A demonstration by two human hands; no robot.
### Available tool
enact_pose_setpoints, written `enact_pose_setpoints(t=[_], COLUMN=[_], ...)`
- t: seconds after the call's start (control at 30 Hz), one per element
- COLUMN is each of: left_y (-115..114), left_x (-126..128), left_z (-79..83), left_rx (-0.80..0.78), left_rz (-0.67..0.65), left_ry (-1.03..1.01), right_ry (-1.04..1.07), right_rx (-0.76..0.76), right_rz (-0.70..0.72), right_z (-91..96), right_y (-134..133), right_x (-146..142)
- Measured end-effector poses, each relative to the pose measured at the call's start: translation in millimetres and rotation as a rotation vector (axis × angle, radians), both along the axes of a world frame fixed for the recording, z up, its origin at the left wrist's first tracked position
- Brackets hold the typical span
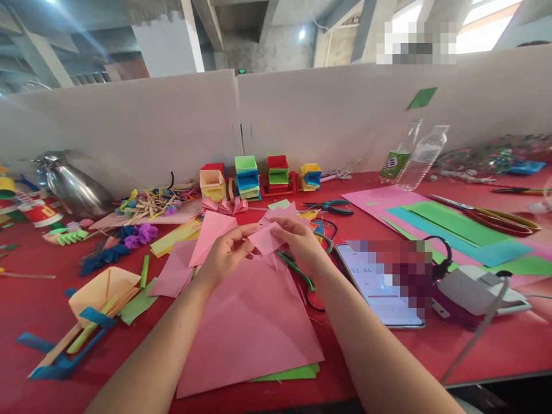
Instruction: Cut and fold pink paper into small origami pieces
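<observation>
A small piece of pink paper [265, 239] is pinched between my two hands, above a stack of larger sheets. My left hand [228, 252] grips its left edge with thumb and fingers. On the other side, my right hand [297, 238] holds the right edge. Below lies a large pink sheet [254, 322] with a green sheet [288, 374] sticking out under it. To the left of my left hand are more pink paper pieces [175, 269]. Green-handled scissors [297, 269] lie partly hidden beside my right hand.
Folded paper boxes [246, 179] stand along the white partition [150, 126]. Pliers [332, 207], a phone [375, 287], a white charger [474, 290], large scissors [495, 218] and plastic bottles [425, 155] lie or stand on the right. A metal jug [77, 184] and craft scraps fill the left.
</observation>
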State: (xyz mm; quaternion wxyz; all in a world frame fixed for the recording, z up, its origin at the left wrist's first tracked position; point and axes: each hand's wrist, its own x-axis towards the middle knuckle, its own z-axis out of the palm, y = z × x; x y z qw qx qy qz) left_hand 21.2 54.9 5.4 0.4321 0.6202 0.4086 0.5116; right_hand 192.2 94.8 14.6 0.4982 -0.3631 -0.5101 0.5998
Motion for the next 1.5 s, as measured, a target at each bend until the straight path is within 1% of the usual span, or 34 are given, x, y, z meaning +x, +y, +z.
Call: enact_pose_setpoints(t=[0.07,0.13,0.23,0.33,0.47,0.53,0.63,0.73,0.83,0.97,1.07,1.17,1.27,1.33,1.4,1.5], left_y=[-1.0,-1.2,0.4,2.3,1.9,1.0,0.6,1.9,3.6,4.5,4.7,5.0,5.2,5.4,5.7,6.3], left_x=[1.6,3.1,4.0,2.9,1.4,1.5,2.7,4.0,4.6,4.2,3.1,0.6,-2.1,-3.0,-2.9,-1.6], left_z=[-1.1,-2.0,-3.3,-4.9,-4.7,-3.3,-1.9,-2.6,-3.5,-0.8,2.9,6.0,7.6,7.8,7.5,6.6], left_rx=[-0.010,-0.029,-0.026,0.012,0.066,0.076,0.049,-0.050,-0.192,-0.328,-0.415,-0.503,-0.532,-0.531,-0.520,-0.483], left_rz=[0.015,0.062,0.149,0.216,0.324,0.350,0.316,0.225,0.175,0.188,0.182,0.115,0.051,0.043,0.064,0.133], left_ry=[0.033,0.041,0.004,-0.033,-0.014,0.006,0.022,-0.007,-0.119,-0.348,-0.439,-0.470,-0.497,-0.493,-0.482,-0.450], right_ry=[0.016,0.028,0.036,0.034,-0.038,-0.078,-0.127,-0.167,-0.235,-0.339,-0.359,-0.401,-0.425,-0.397,-0.335,-0.250], right_rx=[-0.028,-0.029,-0.014,-0.007,0.059,0.113,0.140,0.163,0.247,0.381,0.404,0.402,0.387,0.411,0.443,0.450], right_rz=[-0.003,-0.007,0.014,0.057,0.116,0.135,0.093,0.062,0.036,-0.063,-0.043,-0.032,-0.023,-0.014,-0.007,0.021], right_z=[1.3,3.2,7.2,9.9,8.8,6.4,2.3,-1.3,-3.9,-3.5,-0.4,2.4,2.7,1.6,0.2,-0.8], right_y=[-2.1,-4.2,-7.5,-11.0,-13.2,-12.4,-10.0,-7.6,-5.8,-5.1,-6.9,-10.0,-11.2,-10.1,-8.2,-6.2], right_x=[-1.2,-2.3,-3.1,-4.1,-6.4,-7.1,-7.2,-7.2,-7.6,-7.7,-7.3,-7.8,-8.5,-8.5,-8.1,-7.3])
